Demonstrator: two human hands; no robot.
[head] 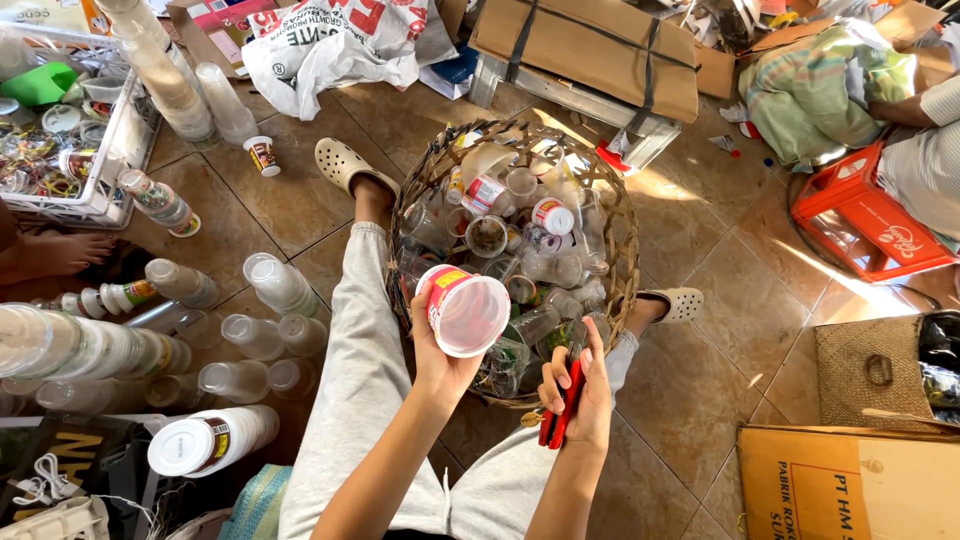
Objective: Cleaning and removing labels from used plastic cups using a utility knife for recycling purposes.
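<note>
Head cam, looking straight down: the person is sitting on the tiled floor (730,330) with a round woven basket (620,250) sitting between their legs, and it's piled with clear and printed plastic cups.

The left hand (440,355) is gripping a plastic cup (466,310) from underneath, fingers wrapping around its side. The cup is tipping toward the camera so you're looking into its mouth, and it's got a pink-red band around the outside. It's hovering over the near rim of the basket, on the left side.

The right hand (580,390) is clenching around red-handled scissors (562,405), blades pointing down toward the lap, just at the basket's near edge. Can't really tell if the blades are apart or together.

Over by the left edge of the floor, stacks of clear cups (250,335) are lying on their sides, plus a white stack of lidded cups (205,442) nearer the bottom left corner. A white crate (105,160) of bits is sitting at the top left. Someone else's bare foot (60,252) is poking in from the left, and a red plastic crate (870,215) is sitting at the right.
</note>
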